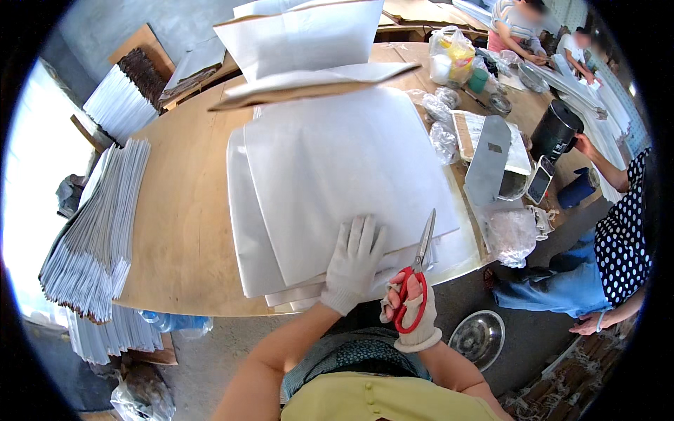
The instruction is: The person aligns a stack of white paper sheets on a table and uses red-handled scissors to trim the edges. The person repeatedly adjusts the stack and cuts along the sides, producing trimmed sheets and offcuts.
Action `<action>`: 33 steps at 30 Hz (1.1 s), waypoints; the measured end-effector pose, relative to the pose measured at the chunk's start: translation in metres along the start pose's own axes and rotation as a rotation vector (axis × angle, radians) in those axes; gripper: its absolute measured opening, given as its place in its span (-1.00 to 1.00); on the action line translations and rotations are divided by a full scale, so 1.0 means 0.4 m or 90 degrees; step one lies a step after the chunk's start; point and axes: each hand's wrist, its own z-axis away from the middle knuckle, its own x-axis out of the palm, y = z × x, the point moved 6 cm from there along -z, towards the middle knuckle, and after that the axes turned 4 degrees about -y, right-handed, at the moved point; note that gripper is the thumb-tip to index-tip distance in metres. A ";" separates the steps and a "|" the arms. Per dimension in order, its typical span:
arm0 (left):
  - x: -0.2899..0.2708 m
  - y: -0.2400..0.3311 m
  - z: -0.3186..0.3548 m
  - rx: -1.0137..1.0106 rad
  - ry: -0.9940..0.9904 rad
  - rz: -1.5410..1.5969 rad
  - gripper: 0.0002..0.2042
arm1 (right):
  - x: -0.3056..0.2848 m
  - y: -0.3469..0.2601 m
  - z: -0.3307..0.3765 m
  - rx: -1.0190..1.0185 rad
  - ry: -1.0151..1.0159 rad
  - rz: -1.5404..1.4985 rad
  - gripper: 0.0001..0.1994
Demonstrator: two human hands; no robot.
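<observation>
My left hand [353, 263], in a white knit glove, lies flat with fingers spread on the near edge of a stack of large white sheets [337, 161] on the wooden table [182, 210]. My right hand [411, 312], also gloved, grips red-handled scissors [419, 270]. Their blades are nearly closed and point away from me along the right side of the stack.
Fanned piles of folded white bags [98, 231] line the table's left edge. Folded white and brown sheets [309, 49] rest at the far end. Plastic bags, a metal plate [488, 158], a phone and a black cylinder [554, 130] crowd the right. A seated person in a dotted top [621, 238] and a steel bowl [479, 338] on the floor are at right.
</observation>
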 end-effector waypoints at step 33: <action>-0.076 -0.209 -0.533 0.001 0.035 -0.010 -0.38 | -0.162 0.054 -0.188 0.015 0.025 0.174 -0.62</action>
